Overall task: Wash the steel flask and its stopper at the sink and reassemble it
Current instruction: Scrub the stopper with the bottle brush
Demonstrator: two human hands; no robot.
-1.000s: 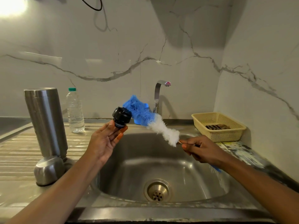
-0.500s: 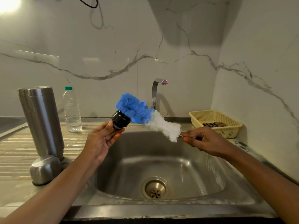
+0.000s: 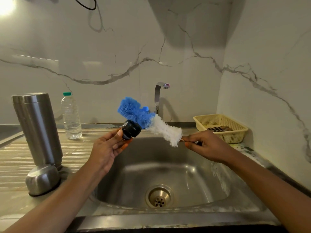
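The left hand is gripping the black stopper between thumb and fingertips, holding it in the air over the back left edge of the sink. The right hand is pinching the thin handle of the brush just below the white bristles, and the blue bristles at the far end are pressing on the top of the stopper.

The flask is standing upright on the ribbed part of the worktop, near its left edge. The steel cup is sitting mouth down just in front of it; whether the two are touching, I cannot tell.

The stopper is looking small, light and hard, and it is likely turning slick once wet, so gripping its wide outer ring with the fingertips seems the safest hold. The flask is looking stiff, smooth and tall for its base; wrapping a whole hand round its middle should be steadier than taking it near the top. The bristles are bending softly.

Counting: one flask, one stopper, one cup, one brush, one plastic bottle behind the flask, one tap, and one basket sitting at the back right corner.
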